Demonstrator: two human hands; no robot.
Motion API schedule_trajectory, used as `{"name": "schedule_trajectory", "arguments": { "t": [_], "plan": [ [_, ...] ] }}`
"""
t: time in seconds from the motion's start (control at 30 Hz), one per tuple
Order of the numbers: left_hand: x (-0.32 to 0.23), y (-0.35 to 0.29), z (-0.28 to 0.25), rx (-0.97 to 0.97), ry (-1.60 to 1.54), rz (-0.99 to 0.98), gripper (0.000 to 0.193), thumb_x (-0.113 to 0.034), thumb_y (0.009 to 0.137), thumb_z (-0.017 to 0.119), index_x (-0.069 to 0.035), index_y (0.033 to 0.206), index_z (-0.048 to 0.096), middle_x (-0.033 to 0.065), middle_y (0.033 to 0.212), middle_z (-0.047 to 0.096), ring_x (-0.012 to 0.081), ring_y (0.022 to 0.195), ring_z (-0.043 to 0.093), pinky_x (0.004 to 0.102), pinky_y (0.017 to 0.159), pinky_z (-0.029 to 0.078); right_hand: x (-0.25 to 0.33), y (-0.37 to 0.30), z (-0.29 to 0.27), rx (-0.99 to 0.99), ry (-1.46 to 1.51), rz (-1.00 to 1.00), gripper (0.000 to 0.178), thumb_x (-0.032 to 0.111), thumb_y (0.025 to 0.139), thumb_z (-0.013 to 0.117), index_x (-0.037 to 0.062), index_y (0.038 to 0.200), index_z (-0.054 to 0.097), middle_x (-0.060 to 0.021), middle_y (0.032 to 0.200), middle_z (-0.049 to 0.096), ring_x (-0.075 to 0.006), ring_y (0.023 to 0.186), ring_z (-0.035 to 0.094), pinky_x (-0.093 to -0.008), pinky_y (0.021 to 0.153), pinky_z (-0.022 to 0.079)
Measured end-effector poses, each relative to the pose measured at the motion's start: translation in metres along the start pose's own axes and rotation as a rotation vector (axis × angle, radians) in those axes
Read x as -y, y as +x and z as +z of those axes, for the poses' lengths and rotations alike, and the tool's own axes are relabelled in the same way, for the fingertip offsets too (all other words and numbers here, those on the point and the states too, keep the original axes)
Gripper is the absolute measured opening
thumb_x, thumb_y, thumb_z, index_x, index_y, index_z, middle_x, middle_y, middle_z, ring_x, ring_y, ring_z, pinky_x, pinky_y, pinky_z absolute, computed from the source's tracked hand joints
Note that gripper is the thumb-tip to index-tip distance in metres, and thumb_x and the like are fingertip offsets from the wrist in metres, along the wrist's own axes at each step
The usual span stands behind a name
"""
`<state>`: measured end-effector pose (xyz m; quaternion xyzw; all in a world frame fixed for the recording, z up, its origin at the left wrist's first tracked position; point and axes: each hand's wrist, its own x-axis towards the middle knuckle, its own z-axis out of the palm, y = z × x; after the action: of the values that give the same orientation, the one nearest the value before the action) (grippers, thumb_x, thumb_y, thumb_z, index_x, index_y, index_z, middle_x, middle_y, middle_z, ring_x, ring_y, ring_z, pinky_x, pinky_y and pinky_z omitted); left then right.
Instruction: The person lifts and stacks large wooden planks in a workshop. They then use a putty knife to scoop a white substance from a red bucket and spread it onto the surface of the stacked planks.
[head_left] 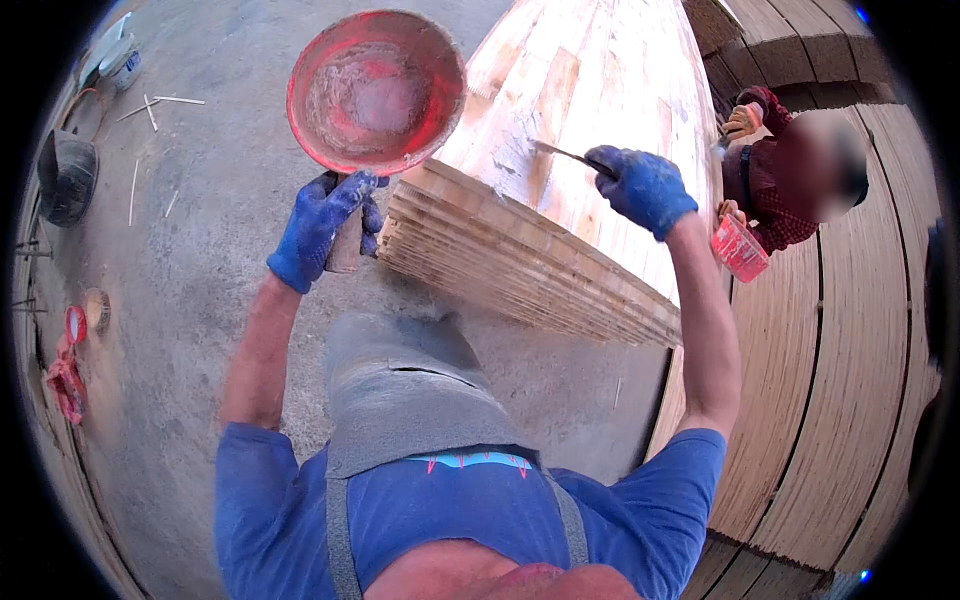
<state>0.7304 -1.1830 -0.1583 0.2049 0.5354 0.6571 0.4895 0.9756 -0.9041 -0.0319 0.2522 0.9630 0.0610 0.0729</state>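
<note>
In a blue glove, my left hand (325,228) is closed on the wooden handle (345,243) below a round red bowl (377,92). Greyish paste coats the bowl's inside, and it is held up at the left of a stack of wooden panels (530,262). My right hand (645,190), gloved in blue too, grips a putty knife (562,153). Its blade lies at the top panel (610,90), beside a smear of pale grey paste (512,165). How the handle joins the bowl is hidden by my fingers.
Across the stack a co-worker (790,170) in work gloves holds a red tub (740,248). More stacked boards (800,400) line the right. On the concrete floor (200,300) at left lie a dark bucket (70,178), thin sticks (152,110), a tape roll (98,311) and a red bag (66,385).
</note>
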Motion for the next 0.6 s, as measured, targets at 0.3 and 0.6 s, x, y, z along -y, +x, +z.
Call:
{"name": "schedule_trajectory", "arguments": {
  "t": [0.3, 0.6],
  "plan": [
    [0.070, -0.038, -0.051, -0.212, -0.129, -0.132, 0.041, -0.037, 0.096, 0.058, 0.001, 0.111, 0.060, 0.0055, 0.069, 0.057, 0.0148, 0.052, 0.056, 0.0288, 0.047, 0.049, 0.044, 0.022, -0.047, 0.452, -0.340, -0.176, 0.026, 0.021, 0.086, 0.059, 0.0170, 0.110, 0.069, -0.0117, 0.089, 0.071, -0.0302, 0.085, 0.069, -0.0413, 0.079, 0.054],
    [0.081, -0.050, -0.070, -0.226, -0.149, -0.202, 0.041, -0.038, 0.096, 0.059, 0.001, 0.111, 0.060, 0.0059, 0.068, 0.058, 0.0149, 0.051, 0.056, 0.0293, 0.045, 0.048, 0.069, 0.072, -0.032, 0.354, -0.331, -0.294, 0.023, 0.016, 0.086, 0.058, 0.0164, 0.107, 0.067, -0.0110, 0.084, 0.069, -0.0309, 0.076, 0.068, -0.0435, 0.068, 0.054]
  ]
}}
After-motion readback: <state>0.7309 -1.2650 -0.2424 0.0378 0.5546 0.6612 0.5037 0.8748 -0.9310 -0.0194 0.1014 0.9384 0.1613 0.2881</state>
